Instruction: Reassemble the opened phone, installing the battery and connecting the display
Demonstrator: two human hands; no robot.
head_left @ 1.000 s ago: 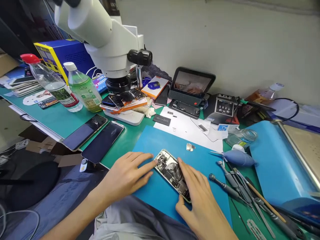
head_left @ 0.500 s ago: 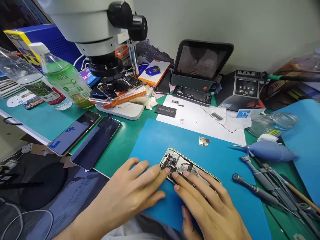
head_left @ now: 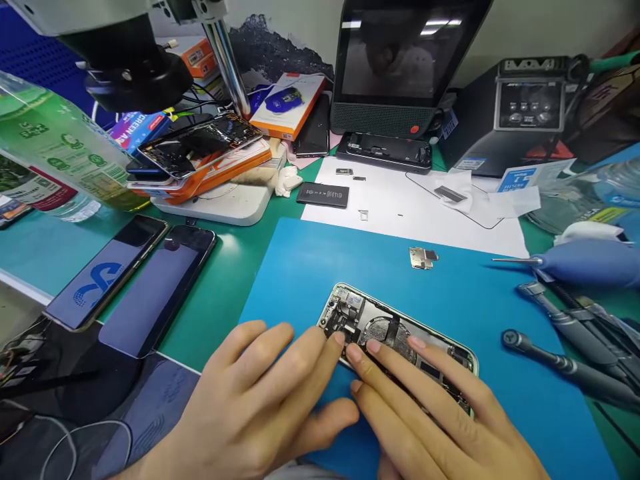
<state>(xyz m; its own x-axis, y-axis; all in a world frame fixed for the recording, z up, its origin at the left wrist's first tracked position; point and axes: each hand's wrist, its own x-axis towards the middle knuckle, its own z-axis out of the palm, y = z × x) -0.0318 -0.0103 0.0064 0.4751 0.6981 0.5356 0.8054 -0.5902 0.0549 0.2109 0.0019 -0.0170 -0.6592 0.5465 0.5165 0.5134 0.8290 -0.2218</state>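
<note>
An opened phone housing (head_left: 367,313) with its inner parts showing lies on the blue mat (head_left: 295,267). My left hand (head_left: 265,393) is at its left end, fingers bent and thumb apart, holding nothing. Its index fingertip presses on the near edge by the camera parts. Across the near side and middle of the housing rests my right hand (head_left: 430,407), fingers spread flat, the tips by the round coil. Both hands hide much of the near edge. A small metal shield plate (head_left: 423,258) sits farther back on the mat.
On white paper (head_left: 380,230) are a black battery (head_left: 323,195) and small parts. Two phones (head_left: 107,273) lie to the left, near bottles (head_left: 65,147) and a microscope (head_left: 130,67). At right are screwdrivers (head_left: 555,357) and a blue air blower (head_left: 590,262). A screen device (head_left: 395,73) stands behind.
The view has come closer and lower, so the phone housing looks larger and more of its right end shows. My left fingers look a little more bent. Both hands stay on the housing.
</note>
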